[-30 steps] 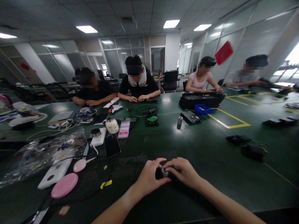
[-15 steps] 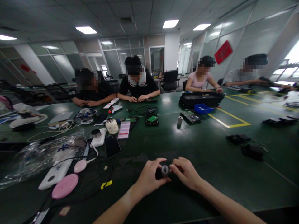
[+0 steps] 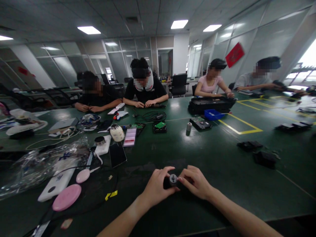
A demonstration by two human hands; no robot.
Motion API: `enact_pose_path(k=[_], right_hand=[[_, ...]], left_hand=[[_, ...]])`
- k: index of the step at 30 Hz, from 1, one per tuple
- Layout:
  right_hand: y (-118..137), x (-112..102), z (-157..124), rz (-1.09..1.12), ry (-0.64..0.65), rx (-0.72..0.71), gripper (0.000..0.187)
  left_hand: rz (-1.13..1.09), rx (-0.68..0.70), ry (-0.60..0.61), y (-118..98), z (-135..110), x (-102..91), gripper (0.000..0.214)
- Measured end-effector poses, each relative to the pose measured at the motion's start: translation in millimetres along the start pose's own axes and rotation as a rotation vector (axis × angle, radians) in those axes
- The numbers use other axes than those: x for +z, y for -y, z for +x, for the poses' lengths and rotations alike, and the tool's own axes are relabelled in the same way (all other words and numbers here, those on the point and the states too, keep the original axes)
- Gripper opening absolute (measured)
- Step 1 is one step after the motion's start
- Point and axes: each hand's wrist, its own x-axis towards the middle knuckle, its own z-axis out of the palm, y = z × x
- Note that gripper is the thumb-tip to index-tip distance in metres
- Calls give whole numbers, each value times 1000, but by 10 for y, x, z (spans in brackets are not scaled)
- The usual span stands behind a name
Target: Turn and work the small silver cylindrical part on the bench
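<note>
Honestly, the writing here is rough to read. The white slab [image 3: 58, 184] over on the left has dark characters on it, but they're turned around and I can't make them out for sure. The clear plastic bag [image 3: 66, 156] crumpled behind it shows a dark blue mark, also no luck. The pinkish paper [image 3: 130, 136] past the black phone [image 3: 118, 154] has its lines blurred out, and the red poster [image 3: 235, 55] on the wall is too small to read.

Anyway, the small grey cylinder [image 3: 173, 179] is front and center, right between the two hands, end face up with dark bits in the middle. The left hand [image 3: 156, 186] curves around it, thumb on the near side and a finger on the far side. The right hand [image 3: 195, 182] has bunched fingertips at its right edge. Can't tell how firmly either one is gripping.

Farther out on the green counter [image 3: 209, 161], a second cylinder [image 3: 189, 126] stands upright just beside a black and silver drive [image 3: 201, 123], with a blue tray [image 3: 213, 114] behind that. Left side's the cluttered one: pink disc [image 3: 66, 197], cream jar [image 3: 117, 133], yellow tape scrap [image 3: 111, 195]. Four people sit across the far side.
</note>
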Motion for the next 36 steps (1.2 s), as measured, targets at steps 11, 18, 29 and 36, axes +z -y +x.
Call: enact_pose_path(k=[11, 18, 29, 36], right_hand=[[66, 76, 23, -7, 145, -21, 42], [67, 161, 22, 36, 49, -1, 34], [64, 229, 0, 37, -98, 7, 28], [43, 277, 30, 306, -171, 115, 32]], left_hand=[[-24, 18, 14, -44, 15, -31, 62], [-23, 34, 6, -49, -4, -20, 61], [-20, 29, -29, -113, -12, 20, 61], [-21, -12, -19, -146, -29, 17, 64]])
